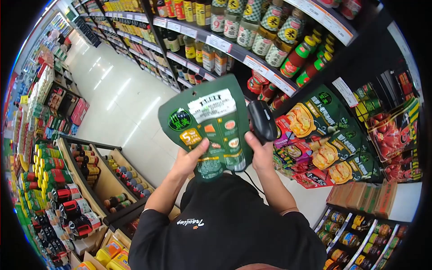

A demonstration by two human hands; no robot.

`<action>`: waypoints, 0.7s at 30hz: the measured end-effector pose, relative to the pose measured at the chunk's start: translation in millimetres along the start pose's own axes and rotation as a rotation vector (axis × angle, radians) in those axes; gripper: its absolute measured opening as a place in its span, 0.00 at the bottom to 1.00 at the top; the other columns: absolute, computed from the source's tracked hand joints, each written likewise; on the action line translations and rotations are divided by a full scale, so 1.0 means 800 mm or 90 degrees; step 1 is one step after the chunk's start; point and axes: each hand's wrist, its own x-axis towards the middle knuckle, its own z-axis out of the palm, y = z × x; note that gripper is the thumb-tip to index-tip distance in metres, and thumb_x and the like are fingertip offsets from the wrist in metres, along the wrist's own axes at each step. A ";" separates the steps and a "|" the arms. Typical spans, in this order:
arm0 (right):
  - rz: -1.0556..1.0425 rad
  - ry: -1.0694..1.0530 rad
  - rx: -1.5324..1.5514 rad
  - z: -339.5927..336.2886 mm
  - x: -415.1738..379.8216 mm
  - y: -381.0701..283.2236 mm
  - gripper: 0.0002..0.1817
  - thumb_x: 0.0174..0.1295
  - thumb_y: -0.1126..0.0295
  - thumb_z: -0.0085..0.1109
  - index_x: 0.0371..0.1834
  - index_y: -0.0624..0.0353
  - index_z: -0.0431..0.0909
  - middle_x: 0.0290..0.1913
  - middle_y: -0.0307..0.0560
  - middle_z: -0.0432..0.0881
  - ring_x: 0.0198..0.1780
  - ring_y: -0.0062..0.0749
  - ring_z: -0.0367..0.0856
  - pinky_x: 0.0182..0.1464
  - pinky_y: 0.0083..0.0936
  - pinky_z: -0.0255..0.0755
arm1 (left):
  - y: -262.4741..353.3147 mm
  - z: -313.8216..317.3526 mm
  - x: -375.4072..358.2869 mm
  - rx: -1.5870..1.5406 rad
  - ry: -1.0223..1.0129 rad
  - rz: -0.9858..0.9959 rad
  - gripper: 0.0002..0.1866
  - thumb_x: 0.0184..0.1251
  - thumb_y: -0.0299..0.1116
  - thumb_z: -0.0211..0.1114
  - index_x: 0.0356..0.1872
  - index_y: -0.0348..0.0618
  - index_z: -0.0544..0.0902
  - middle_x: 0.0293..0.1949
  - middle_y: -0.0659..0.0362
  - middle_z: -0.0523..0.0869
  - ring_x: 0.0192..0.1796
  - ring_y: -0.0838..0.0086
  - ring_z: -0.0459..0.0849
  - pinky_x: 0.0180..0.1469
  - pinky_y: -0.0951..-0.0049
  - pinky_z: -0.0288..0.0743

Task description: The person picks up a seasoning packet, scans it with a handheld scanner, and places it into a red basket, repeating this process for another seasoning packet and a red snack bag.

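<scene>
A dark green food pouch [209, 128] is held up in front of my chest, its printed back with a white label facing me. My left hand [188, 161] is closed on its lower left side, thumb across the front. My right hand [262, 155] is closed around a black handheld barcode scanner [262, 120], its head rising beside the pouch's right edge. The right thumb lies along that edge of the pouch. A black cord [254, 183] hangs below this hand. The fingers behind the pouch and scanner are hidden.
Shelves of bottles [252, 33] curve across the top. Similar green pouches [321, 117] hang at the right, above cardboard boxes [362, 198] and shelved jars [348, 238]. A wooden display stand [96, 175] with bottles is at the left, beside a pale tiled aisle [114, 99].
</scene>
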 end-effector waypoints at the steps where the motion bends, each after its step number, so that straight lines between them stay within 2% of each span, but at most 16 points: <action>1: 0.042 0.008 0.056 0.000 0.009 0.003 0.18 0.60 0.72 0.64 0.52 0.62 0.72 0.45 0.45 0.80 0.42 0.23 0.78 0.46 0.22 0.72 | 0.023 -0.001 -0.001 0.001 -0.010 0.039 0.19 0.71 0.31 0.60 0.59 0.36 0.72 0.49 0.53 0.83 0.47 0.68 0.84 0.49 0.65 0.80; 3: 0.101 0.042 0.144 -0.005 0.019 0.012 0.10 0.63 0.69 0.61 0.44 0.59 0.73 0.34 0.44 0.81 0.30 0.23 0.77 0.29 0.20 0.70 | 0.047 -0.026 0.008 -0.057 0.084 0.109 0.18 0.73 0.35 0.57 0.58 0.36 0.72 0.46 0.52 0.84 0.45 0.66 0.85 0.47 0.62 0.82; 4: 0.086 0.053 0.146 -0.010 0.019 0.018 0.10 0.63 0.71 0.61 0.44 0.59 0.73 0.34 0.44 0.80 0.30 0.23 0.77 0.27 0.19 0.69 | 0.063 -0.039 0.016 -0.141 0.129 0.159 0.20 0.75 0.40 0.53 0.59 0.36 0.71 0.50 0.49 0.83 0.50 0.63 0.83 0.53 0.59 0.79; 5: 0.122 0.092 0.159 -0.012 0.016 0.022 0.09 0.63 0.72 0.60 0.43 0.59 0.72 0.33 0.43 0.79 0.29 0.23 0.76 0.26 0.18 0.68 | 0.084 -0.053 0.027 -0.347 0.084 0.208 0.23 0.76 0.45 0.49 0.60 0.37 0.70 0.55 0.49 0.80 0.58 0.59 0.79 0.61 0.55 0.74; 6: 0.106 0.079 0.131 -0.020 0.013 0.029 0.09 0.63 0.72 0.59 0.44 0.58 0.72 0.33 0.43 0.78 0.28 0.22 0.75 0.26 0.19 0.68 | 0.111 -0.060 0.037 -0.527 0.033 0.225 0.26 0.75 0.48 0.48 0.62 0.37 0.69 0.57 0.51 0.80 0.60 0.57 0.78 0.63 0.49 0.70; 8: 0.130 0.084 0.124 -0.032 0.006 0.046 0.09 0.63 0.72 0.58 0.44 0.57 0.71 0.32 0.43 0.77 0.28 0.23 0.73 0.27 0.20 0.67 | 0.110 -0.107 0.059 -0.578 -0.215 0.305 0.26 0.72 0.48 0.53 0.61 0.39 0.71 0.56 0.50 0.80 0.57 0.63 0.80 0.59 0.59 0.73; 9: 0.142 0.090 0.104 -0.037 0.002 0.055 0.09 0.63 0.72 0.58 0.44 0.57 0.71 0.32 0.43 0.77 0.28 0.23 0.73 0.27 0.20 0.67 | 0.105 -0.135 0.071 -0.595 -0.326 0.305 0.25 0.70 0.47 0.56 0.60 0.40 0.72 0.55 0.50 0.80 0.56 0.66 0.81 0.56 0.64 0.74; 10: 0.162 0.085 0.086 -0.041 -0.001 0.063 0.09 0.63 0.72 0.58 0.44 0.57 0.71 0.33 0.43 0.77 0.28 0.23 0.73 0.27 0.20 0.67 | 0.111 -0.145 0.078 -0.628 -0.409 0.236 0.24 0.68 0.46 0.59 0.58 0.42 0.74 0.55 0.51 0.81 0.53 0.68 0.83 0.52 0.68 0.76; 12: 0.182 0.075 0.050 -0.044 -0.008 0.074 0.10 0.64 0.70 0.58 0.46 0.56 0.72 0.32 0.40 0.76 0.29 0.21 0.73 0.27 0.19 0.68 | 0.114 -0.140 0.071 -0.028 0.475 0.371 0.10 0.63 0.33 0.64 0.44 0.45 0.80 0.30 0.62 0.84 0.29 0.70 0.83 0.32 0.67 0.75; 14: 0.190 0.080 0.037 -0.041 -0.012 0.080 0.10 0.63 0.71 0.59 0.46 0.57 0.71 0.32 0.41 0.77 0.28 0.22 0.74 0.27 0.20 0.68 | 0.132 -0.162 0.043 1.025 0.421 0.629 0.08 0.61 0.30 0.64 0.40 0.45 0.80 0.23 0.62 0.81 0.25 0.66 0.82 0.29 0.66 0.73; 15: 0.196 0.088 0.025 -0.040 -0.012 0.083 0.11 0.63 0.71 0.59 0.46 0.57 0.71 0.32 0.41 0.77 0.29 0.22 0.74 0.27 0.20 0.68 | 0.155 -0.141 0.036 1.045 0.311 0.668 0.08 0.57 0.28 0.65 0.38 0.43 0.79 0.19 0.60 0.78 0.23 0.60 0.80 0.28 0.63 0.71; 16: 0.204 0.092 0.010 -0.040 -0.014 0.084 0.11 0.63 0.71 0.59 0.46 0.57 0.71 0.32 0.41 0.77 0.29 0.22 0.74 0.27 0.21 0.68 | 0.154 -0.150 0.033 1.030 0.259 0.586 0.08 0.61 0.29 0.64 0.41 0.42 0.79 0.25 0.59 0.82 0.28 0.66 0.83 0.32 0.65 0.74; 18: 0.199 0.076 0.019 -0.037 -0.010 0.088 0.10 0.62 0.72 0.59 0.45 0.57 0.71 0.31 0.41 0.77 0.28 0.22 0.74 0.27 0.21 0.68 | 0.140 -0.146 0.039 0.562 0.310 0.528 0.10 0.69 0.31 0.60 0.46 0.39 0.79 0.35 0.58 0.85 0.38 0.72 0.85 0.39 0.68 0.77; 19: 0.190 0.067 0.011 -0.036 -0.006 0.090 0.10 0.62 0.72 0.59 0.45 0.57 0.71 0.31 0.41 0.77 0.28 0.22 0.74 0.27 0.21 0.68 | 0.143 -0.143 0.040 0.287 0.287 0.491 0.14 0.74 0.36 0.56 0.51 0.36 0.77 0.44 0.57 0.84 0.46 0.74 0.82 0.47 0.70 0.78; 20: 0.185 0.057 0.003 -0.035 -0.003 0.091 0.10 0.63 0.72 0.59 0.45 0.57 0.71 0.31 0.41 0.77 0.28 0.23 0.74 0.27 0.21 0.68 | 0.146 -0.139 0.034 -0.013 0.255 0.368 0.16 0.73 0.36 0.57 0.54 0.35 0.75 0.46 0.56 0.84 0.46 0.74 0.83 0.49 0.72 0.78; 21: 0.182 0.066 0.015 -0.031 -0.001 0.090 0.09 0.61 0.75 0.60 0.43 0.60 0.73 0.33 0.44 0.78 0.26 0.23 0.74 0.27 0.21 0.68 | 0.162 -0.125 0.031 -0.079 0.243 0.353 0.17 0.73 0.37 0.57 0.55 0.36 0.75 0.47 0.56 0.84 0.46 0.74 0.84 0.49 0.72 0.79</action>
